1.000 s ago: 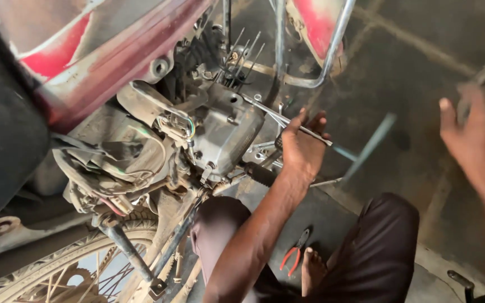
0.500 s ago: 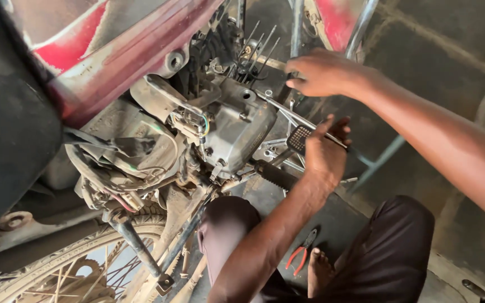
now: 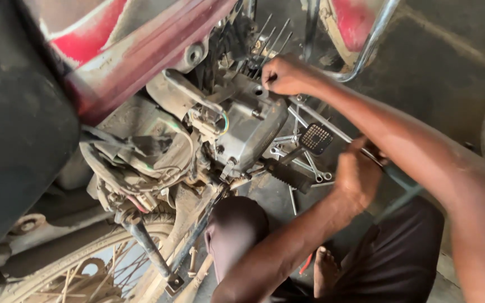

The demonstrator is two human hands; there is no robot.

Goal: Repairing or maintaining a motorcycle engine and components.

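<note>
Greasy metal engine cover [image 3: 248, 126] is meeting the right hand [image 3: 287, 76], fingers pinching at its far edge; the left hand [image 3: 357, 174] is gripping a long rod [image 3: 332, 130].

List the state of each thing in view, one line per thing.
Right hand: closed, fingertips pinched at the top of the engine cover.
Left hand: gripping a long tool shaft.
Engine cover: mounted, grimy.
Foot pedal: sticking out, untouched.
Wrenches: lying loose on the floor.
Wheel: fitted, dusty.
</note>
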